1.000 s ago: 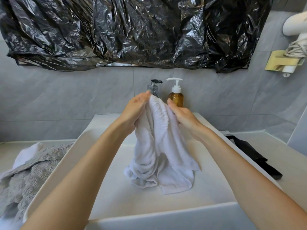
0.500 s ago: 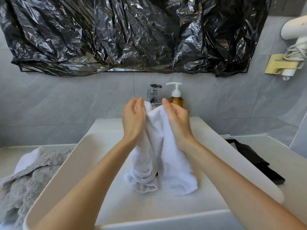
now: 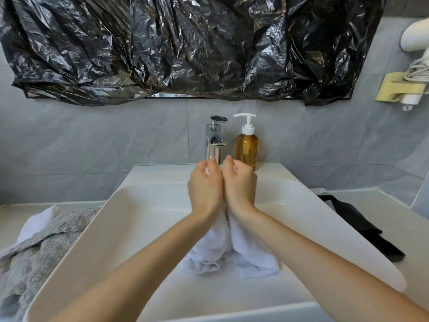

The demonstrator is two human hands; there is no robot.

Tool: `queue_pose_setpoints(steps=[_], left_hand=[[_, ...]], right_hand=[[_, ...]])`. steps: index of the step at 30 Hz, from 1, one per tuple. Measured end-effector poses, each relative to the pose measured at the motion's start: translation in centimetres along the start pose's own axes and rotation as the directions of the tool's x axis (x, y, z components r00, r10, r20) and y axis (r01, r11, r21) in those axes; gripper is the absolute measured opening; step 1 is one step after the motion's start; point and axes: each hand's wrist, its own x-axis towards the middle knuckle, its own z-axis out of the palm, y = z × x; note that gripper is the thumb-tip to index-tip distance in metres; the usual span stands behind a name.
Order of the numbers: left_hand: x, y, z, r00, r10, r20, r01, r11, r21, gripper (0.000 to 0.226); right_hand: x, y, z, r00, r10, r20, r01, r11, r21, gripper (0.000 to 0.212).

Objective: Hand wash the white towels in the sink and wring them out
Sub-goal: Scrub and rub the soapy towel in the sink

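A white towel (image 3: 222, 247) hangs bunched over the white sink (image 3: 144, 205), its lower folds resting on the basin floor. My left hand (image 3: 204, 185) and my right hand (image 3: 239, 184) press side by side around its top end, both closed on the cloth. Only a sliver of towel shows between the fingers; the gripped part is hidden behind my hands. The hands sit just in front of the chrome tap (image 3: 216, 138).
An amber soap pump bottle (image 3: 246, 145) stands right of the tap. Grey and white towels (image 3: 39, 247) lie heaped on the counter at left. A black cloth (image 3: 362, 228) lies on the counter at right. Black plastic sheeting (image 3: 185, 47) covers the mirror above.
My hands have come together and lowered, closing around the towel's top so it no longer shows above them. The view has tilted, and the tap and bottle now show in full.
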Motion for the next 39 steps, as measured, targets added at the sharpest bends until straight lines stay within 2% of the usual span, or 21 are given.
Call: queue_pose_setpoints(steps=[3,8,12,14,18,20,24,26,29,32,35,37,39], left_hand=[[-1.2,-0.1,0.6,0.996,0.005,0.084,-0.003,1.000,-0.021,0.042],[1.2,0.3,0.3,0.991,-0.122,-0.061,0.108,0.975,-0.194,0.049],[-0.8,-0.6,0.8,0.994,-0.098,0.047,0.103,0.985,-0.138,0.046],[-0.6,-0.6,1.1,0.994,-0.069,0.083,0.079,0.989,-0.125,0.048],[1.4,-0.1,0.1,0.993,-0.085,-0.085,0.068,0.981,-0.183,0.050],[0.7,-0.1,-0.2,0.990,-0.106,-0.090,0.084,0.973,-0.214,0.050],[-1.9,0.0,0.9,0.998,-0.015,0.057,0.021,0.993,-0.112,0.046],[-1.1,0.1,0.9,0.997,-0.010,0.076,0.019,0.993,-0.114,0.048],[1.3,-0.2,0.0,0.998,-0.068,-0.020,0.064,0.989,-0.134,0.051],[0.0,0.3,-0.1,0.998,-0.045,-0.031,0.042,0.993,-0.108,0.048],[-1.5,0.7,0.5,0.997,0.040,0.065,-0.036,0.997,-0.068,0.046],[-1.2,1.5,0.6,0.995,0.059,0.083,-0.050,0.993,-0.104,0.048],[-0.1,1.9,0.3,0.999,0.029,0.030,-0.025,0.991,-0.132,0.049]], right_hand=[[0.8,0.7,-0.7,0.997,0.070,-0.019,-0.070,0.998,-0.009,0.048],[-1.8,0.0,-0.8,0.995,-0.085,0.058,0.085,0.996,0.001,0.050],[1.2,0.2,-0.5,0.997,0.070,0.036,-0.070,0.997,0.011,0.046],[0.9,0.5,-1.0,0.998,0.062,0.019,-0.062,0.998,0.015,0.046],[-2.1,-0.5,-1.0,0.985,-0.075,0.153,0.059,0.992,0.110,0.047],[-1.3,-0.5,-0.3,0.993,-0.024,0.118,0.012,0.995,0.101,0.053],[1.2,0.1,-0.7,0.989,0.147,-0.031,-0.143,0.984,0.103,0.052],[-0.2,0.0,-1.6,0.995,0.100,-0.022,-0.097,0.989,0.111,0.054],[-3.1,-0.9,-1.4,0.995,-0.066,0.079,0.056,0.990,0.129,0.058],[-1.1,-1.4,-0.4,1.000,0.019,-0.024,-0.016,0.995,0.101,0.058],[0.1,-0.9,-1.0,0.987,0.087,-0.132,-0.069,0.988,0.139,0.054],[-1.1,-0.8,-1.8,0.993,-0.005,-0.122,0.024,0.988,0.152,0.055],[-2.7,-1.2,-1.8,0.990,-0.120,-0.074,0.131,0.977,0.169,0.058]])
